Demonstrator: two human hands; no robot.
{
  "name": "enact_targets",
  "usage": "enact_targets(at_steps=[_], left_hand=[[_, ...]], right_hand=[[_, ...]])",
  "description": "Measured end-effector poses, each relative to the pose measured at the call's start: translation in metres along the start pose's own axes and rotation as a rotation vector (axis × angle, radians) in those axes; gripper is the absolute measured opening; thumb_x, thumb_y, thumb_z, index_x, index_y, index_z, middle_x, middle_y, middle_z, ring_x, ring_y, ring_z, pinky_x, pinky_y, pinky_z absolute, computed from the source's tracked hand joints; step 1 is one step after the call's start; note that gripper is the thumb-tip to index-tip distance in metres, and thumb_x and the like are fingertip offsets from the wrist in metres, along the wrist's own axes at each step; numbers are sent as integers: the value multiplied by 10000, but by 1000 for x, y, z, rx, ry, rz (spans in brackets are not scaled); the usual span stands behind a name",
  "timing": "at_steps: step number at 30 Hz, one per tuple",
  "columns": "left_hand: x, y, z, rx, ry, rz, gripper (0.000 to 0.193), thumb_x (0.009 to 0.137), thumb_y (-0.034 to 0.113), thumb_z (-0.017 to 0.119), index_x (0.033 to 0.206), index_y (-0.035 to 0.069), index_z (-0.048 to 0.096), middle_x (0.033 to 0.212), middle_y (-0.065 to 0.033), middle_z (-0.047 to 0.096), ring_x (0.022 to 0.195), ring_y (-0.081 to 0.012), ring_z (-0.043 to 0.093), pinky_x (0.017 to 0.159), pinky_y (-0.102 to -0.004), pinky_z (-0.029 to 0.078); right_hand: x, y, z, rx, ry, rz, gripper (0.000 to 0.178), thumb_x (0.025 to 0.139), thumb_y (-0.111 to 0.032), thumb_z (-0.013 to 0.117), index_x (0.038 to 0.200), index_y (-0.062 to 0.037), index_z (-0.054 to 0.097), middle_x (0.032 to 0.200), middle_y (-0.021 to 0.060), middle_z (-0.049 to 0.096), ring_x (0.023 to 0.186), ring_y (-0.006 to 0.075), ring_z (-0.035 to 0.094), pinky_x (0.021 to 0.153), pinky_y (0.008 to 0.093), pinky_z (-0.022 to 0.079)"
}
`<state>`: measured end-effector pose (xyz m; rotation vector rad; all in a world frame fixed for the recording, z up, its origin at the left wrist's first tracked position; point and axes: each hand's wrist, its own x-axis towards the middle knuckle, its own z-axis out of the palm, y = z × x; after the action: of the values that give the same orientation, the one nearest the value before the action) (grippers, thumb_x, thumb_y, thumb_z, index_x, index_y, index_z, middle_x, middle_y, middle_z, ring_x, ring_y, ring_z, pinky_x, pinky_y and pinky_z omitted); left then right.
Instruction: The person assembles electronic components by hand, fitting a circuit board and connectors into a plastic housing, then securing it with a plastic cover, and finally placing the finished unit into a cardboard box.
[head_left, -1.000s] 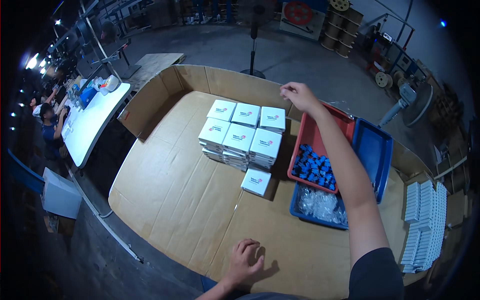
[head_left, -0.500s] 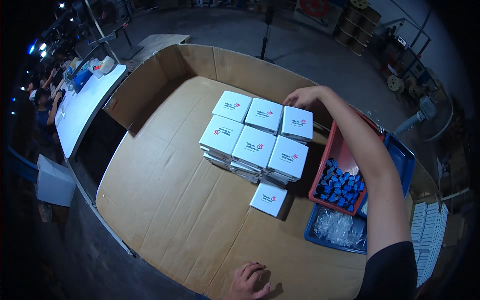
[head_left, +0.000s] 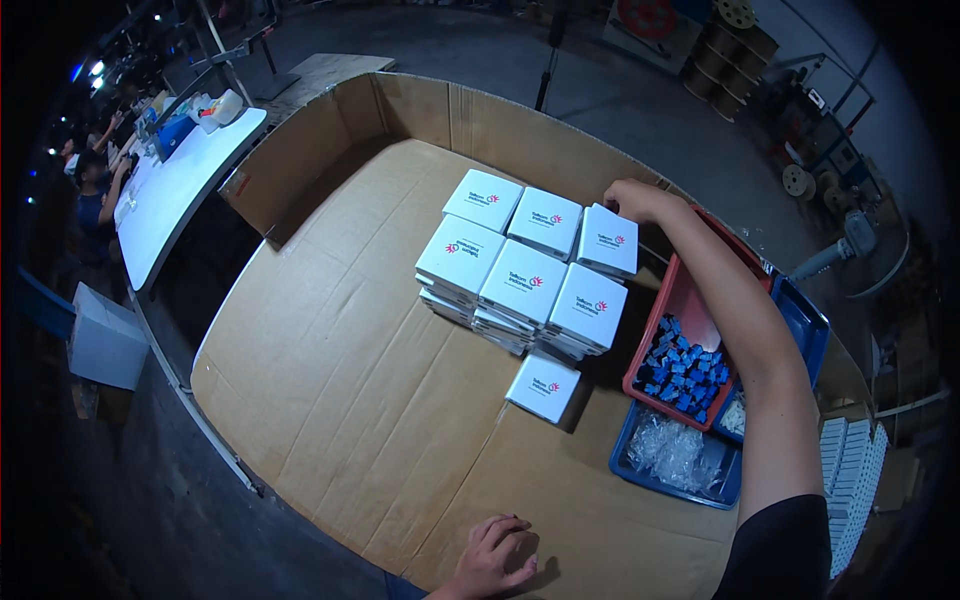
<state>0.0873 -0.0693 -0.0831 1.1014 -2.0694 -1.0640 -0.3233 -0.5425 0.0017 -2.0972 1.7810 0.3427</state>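
Observation:
Small white square boxes (head_left: pixel 519 283) with a red and dark print stand stacked in rows on a cardboard-lined table (head_left: pixel 340 330). My right hand (head_left: pixel 640 202) reaches across to the far right corner of the stack. Its curled fingers are at the back edge of a white box (head_left: pixel 608 240), which sits slightly askew; the fingertips are partly hidden behind it. A single white box (head_left: pixel 543 388) lies in front of the stack. By the near edge, my left hand (head_left: pixel 492 560) rests on the cardboard with loosely bent fingers apart, holding nothing.
Right of the stack, a red bin (head_left: pixel 632 375) holds small blue and black pieces. A blue bin (head_left: pixel 622 462) with clear plastic bags sits nearer, another blue bin (head_left: pixel 815 330) beyond my forearm. Cardboard walls (head_left: pixel 540 135) edge the far side. People work at a white table (head_left: pixel 200 180) leftward.
My right hand has closed in on the back edge of the far right box, which has turned slightly. The view has shifted a little; my left hand stays near the front edge.

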Motion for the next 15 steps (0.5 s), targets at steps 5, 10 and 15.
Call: enact_targets(at_steps=[5, 10, 15], left_hand=[[-4, -11, 8, 11, -20, 37, 396, 806, 303, 776, 1120, 78, 694, 1240, -94, 636, 1228, -310, 574, 1026, -430, 450], [-9, -7, 12, 10, 26, 60, 351, 800, 259, 770, 1085, 68, 694, 1214, -94, 634, 1207, -308, 576, 1020, -437, 447], [-17, -2, 13, 3, 53, 74, 301, 804, 245, 767, 1049, 84, 697, 1179, -89, 635, 1155, -305, 583, 976, -442, 451]], right_hand=[[-62, -9, -29, -3, 207, -21, 367, 785, -173, 836, 1079, 13, 719, 1032, 172, 759, 968, 302, 731, 864, 384, 563], [-164, -30, -54, 228, 674, -166, 285, 790, -76, 767, 1047, -5, 667, 1005, 159, 694, 951, 306, 695, 853, 389, 545], [-311, -71, -61, 338, 986, -204, 238, 812, -17, 699, 1044, -19, 645, 1040, 116, 628, 966, 255, 675, 847, 351, 529]])
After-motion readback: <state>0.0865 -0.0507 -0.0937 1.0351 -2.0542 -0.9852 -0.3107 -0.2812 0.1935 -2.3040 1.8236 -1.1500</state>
